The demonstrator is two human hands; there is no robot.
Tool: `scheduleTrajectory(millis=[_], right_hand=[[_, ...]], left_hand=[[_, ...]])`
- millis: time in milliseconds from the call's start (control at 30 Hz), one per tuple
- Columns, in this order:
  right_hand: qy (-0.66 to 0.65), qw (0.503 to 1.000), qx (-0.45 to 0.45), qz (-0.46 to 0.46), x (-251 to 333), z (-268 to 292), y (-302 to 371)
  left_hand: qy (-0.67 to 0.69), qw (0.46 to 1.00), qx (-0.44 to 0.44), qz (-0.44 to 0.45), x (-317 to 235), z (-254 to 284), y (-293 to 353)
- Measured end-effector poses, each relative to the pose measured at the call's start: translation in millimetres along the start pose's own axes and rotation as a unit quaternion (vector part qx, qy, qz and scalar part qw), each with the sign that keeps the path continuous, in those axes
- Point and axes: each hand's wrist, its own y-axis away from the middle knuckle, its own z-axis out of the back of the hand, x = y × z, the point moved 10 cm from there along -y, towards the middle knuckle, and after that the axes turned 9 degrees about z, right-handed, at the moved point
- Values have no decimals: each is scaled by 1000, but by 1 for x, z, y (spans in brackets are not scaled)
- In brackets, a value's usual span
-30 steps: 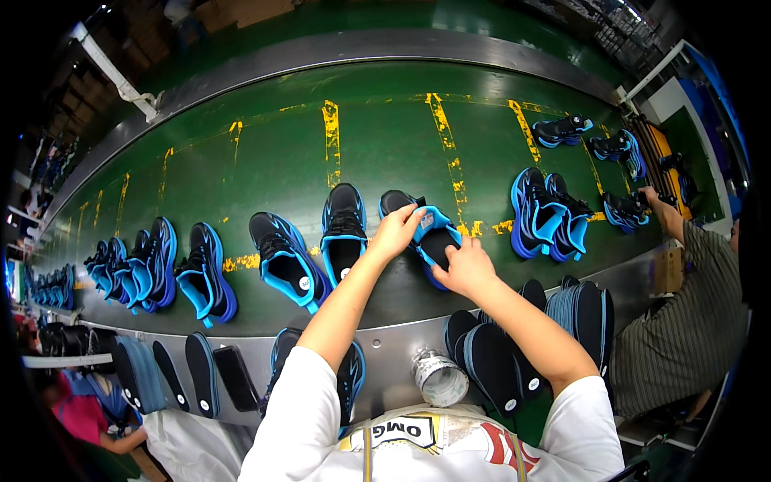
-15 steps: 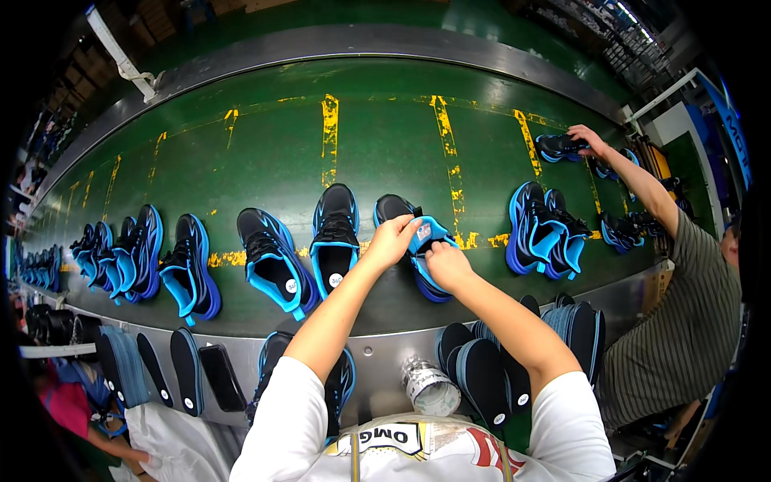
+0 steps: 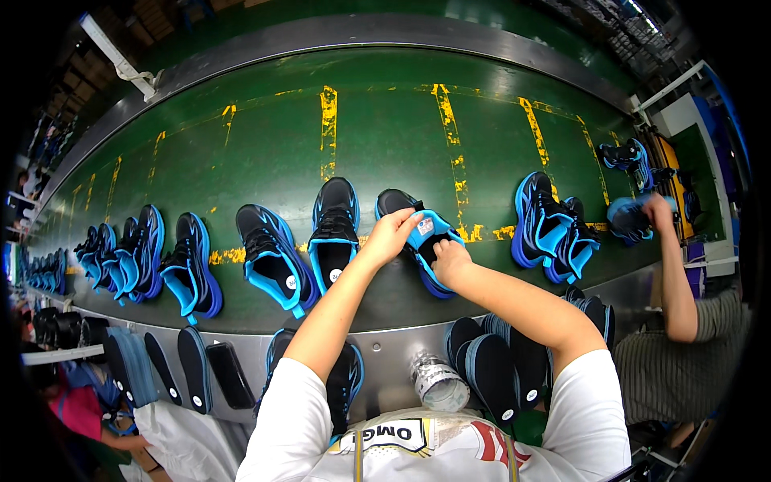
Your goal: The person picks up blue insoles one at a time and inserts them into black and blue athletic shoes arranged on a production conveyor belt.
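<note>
In the middle of the green conveyor lies a black sneaker (image 3: 434, 275) with a blue collar and sole, its toe pointing away from me. My left hand (image 3: 391, 234) pinches its tongue and holds it pulled open, showing a small pale label. My right hand (image 3: 451, 263) is closed, with curled fingers dipping into the shoe's opening; what they grip is hidden. Just left stand two matching sneakers, a nearer one (image 3: 334, 217) and another (image 3: 271, 257), each showing a round white sticker on the insole.
More sneakers (image 3: 191, 265) line the belt leftward, and a pair (image 3: 536, 218) stands right. Along the metal ledge (image 3: 385, 353) are stacked insoles (image 3: 488, 377), a roll of clear tape (image 3: 440, 384), a dark phone (image 3: 230, 374) and more shoes. A co-worker's hand (image 3: 658, 210) handles a shoe at right.
My right hand stays at the shoe opening, its fingers slightly shifted. My left hand keeps hold of the tongue. The co-worker's hand has moved nearer along the belt, now on another shoe.
</note>
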Motion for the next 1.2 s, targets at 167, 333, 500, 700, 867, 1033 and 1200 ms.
scheduleTrajectory(millis=[167,333,500,700,867,1033,1200], right_hand=[[18,997,15,70,5,-1,-2],[-129,985,53,102,9,16,41],[-234,971,25,29,10,6,53],[-302,794,-508,-140,-4,26,152],[-452,757,-456,-123,25,-11,153],[-444,751,-468,-137,19,18,130],[-473,739,-462,-130,18,22,138]], left_hand=[[-121,977,-158,-76,-38,17,17],[-331,919,-153,-147,-62,-12,23],[-457,871,-110,-143,-63,-29,21],[-503,830,-134,-201,-50,-34,40],[-537,738,-230,-337,-79,-41,99],[-495,807,-203,-249,-62,4,66],[-383,899,-151,-149,-76,30,37]])
